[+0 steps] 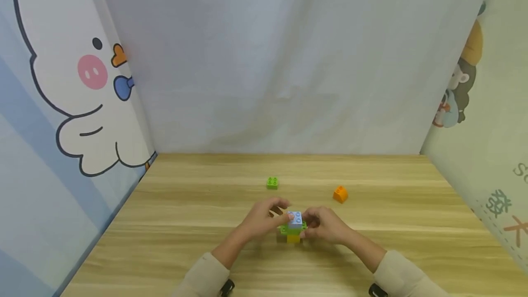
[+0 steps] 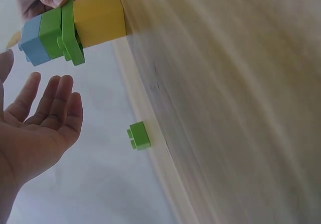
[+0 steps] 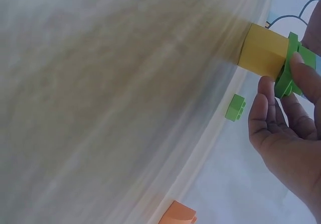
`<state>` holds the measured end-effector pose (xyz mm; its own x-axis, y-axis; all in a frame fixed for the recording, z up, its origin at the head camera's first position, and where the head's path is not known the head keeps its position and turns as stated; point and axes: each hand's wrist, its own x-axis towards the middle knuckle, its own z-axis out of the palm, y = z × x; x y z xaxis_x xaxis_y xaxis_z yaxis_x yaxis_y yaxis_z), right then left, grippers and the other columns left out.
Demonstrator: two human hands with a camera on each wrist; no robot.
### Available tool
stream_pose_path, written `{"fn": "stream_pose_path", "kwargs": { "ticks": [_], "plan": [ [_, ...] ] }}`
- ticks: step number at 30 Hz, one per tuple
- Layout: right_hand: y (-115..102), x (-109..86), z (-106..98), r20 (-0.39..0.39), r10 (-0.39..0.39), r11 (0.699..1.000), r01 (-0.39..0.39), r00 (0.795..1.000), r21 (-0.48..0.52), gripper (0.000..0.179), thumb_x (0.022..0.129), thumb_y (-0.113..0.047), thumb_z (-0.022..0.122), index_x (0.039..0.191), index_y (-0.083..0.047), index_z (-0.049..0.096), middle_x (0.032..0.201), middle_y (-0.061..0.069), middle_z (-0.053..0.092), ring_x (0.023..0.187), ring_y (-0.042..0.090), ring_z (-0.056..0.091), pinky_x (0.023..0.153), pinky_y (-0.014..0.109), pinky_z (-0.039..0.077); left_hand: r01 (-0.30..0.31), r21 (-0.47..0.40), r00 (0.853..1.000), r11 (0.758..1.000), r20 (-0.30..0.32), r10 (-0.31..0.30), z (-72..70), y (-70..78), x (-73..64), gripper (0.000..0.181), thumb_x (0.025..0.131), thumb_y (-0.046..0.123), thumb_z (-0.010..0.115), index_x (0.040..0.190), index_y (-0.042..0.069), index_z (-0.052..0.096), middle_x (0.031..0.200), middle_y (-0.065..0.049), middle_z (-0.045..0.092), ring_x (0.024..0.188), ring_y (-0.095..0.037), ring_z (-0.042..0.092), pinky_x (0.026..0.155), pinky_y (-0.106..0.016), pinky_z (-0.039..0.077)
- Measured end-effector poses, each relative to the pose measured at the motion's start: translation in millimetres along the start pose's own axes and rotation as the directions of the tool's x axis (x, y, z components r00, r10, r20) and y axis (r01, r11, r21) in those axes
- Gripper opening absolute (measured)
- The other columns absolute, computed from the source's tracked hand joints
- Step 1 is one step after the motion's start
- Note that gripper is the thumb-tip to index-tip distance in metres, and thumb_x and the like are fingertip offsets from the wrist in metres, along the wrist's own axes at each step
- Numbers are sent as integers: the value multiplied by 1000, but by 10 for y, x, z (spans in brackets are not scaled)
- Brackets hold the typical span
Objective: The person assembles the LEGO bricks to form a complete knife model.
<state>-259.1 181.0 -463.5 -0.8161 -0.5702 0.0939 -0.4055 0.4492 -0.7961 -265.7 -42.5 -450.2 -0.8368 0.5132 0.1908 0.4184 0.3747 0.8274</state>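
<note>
A small tower of toy building blocks stands on the table between both hands. At its foot is a yellow block (image 2: 100, 19), then a wider green plate (image 2: 71, 35), a green brick (image 2: 50, 30) and a light blue brick (image 1: 295, 221) on top. My right hand (image 1: 327, 227) pinches the right end of the green plate, its thumb on the near side in the right wrist view. My left hand (image 1: 261, 220) is at the tower's left with fingers loosely spread, its thumb tip close by the blue brick.
Behind the tower a loose green brick (image 1: 272, 183) lies on the wooden table (image 1: 185, 205). An orange curved brick (image 1: 340, 195) sits farther right. A pale curtain (image 1: 288, 68) hangs at the table's back edge, with printed cloths at both sides.
</note>
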Motion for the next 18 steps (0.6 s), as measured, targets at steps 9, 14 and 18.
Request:
{"fn": "stream_pose_path", "kwargs": {
  "ticks": [9,14,18],
  "plan": [
    [-41,-18,-18,-6,40,999,-41,999,-24,30,75,-13,78,96,1,63,88,3,64,75,15,59,68,28,51,17,22,1000,1000,-20,-17,-116,-68,64,34,91,28,60,114,3,60,110,-13,61,91,-20,57,75,-33,48],
    [-43,-23,-17,-6,47,998,-47,999,-38,30,75,-13,78,96,1,63,88,4,64,75,16,59,68,28,51,27,50,999,998,-45,-25,-176,-145,99,33,92,26,60,116,3,59,112,-13,60,92,-21,57,75,-36,49],
    [-43,-13,6,-6,38,998,-39,999,-49,31,73,-12,79,96,2,63,88,5,64,75,17,60,67,28,51,34,60,997,998,-69,-30,-223,-220,115,32,92,23,60,116,3,59,113,-15,59,93,-23,58,75,-36,49]
  ]
}}
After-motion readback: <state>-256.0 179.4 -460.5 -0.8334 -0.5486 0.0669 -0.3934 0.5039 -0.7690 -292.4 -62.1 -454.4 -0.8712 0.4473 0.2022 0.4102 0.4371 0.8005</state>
